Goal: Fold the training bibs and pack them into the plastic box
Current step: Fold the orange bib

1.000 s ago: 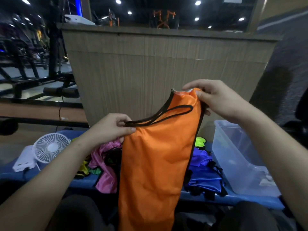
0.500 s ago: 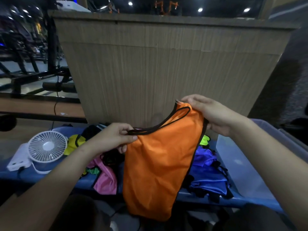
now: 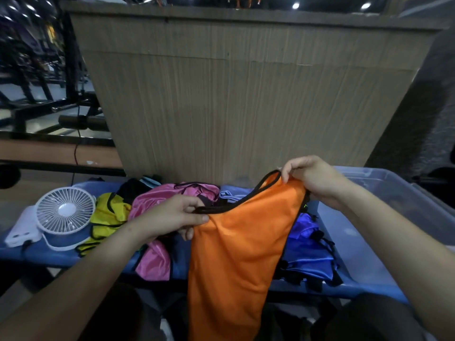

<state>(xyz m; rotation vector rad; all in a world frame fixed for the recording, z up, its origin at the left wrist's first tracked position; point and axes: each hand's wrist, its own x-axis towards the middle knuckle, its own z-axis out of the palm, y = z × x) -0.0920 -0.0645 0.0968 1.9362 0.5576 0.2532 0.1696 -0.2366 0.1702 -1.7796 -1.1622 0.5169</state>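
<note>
Both hands, left hand point(image 3: 177, 215) and right hand point(image 3: 315, 180), pinch the orange bib point(image 3: 241, 254) by its shoulder straps, letting it hang flat for folding.

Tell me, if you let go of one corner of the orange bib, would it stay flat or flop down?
Probably flop: the orange bib hangs limp in folds between the left hand and the right hand. It looks thin and shiny, so it may be light and a bit slippery.

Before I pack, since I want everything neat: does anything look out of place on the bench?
Yes: a white desk fan sits at the blue bench's left end beside the unfolded yellow bib, not sportswear.
</note>
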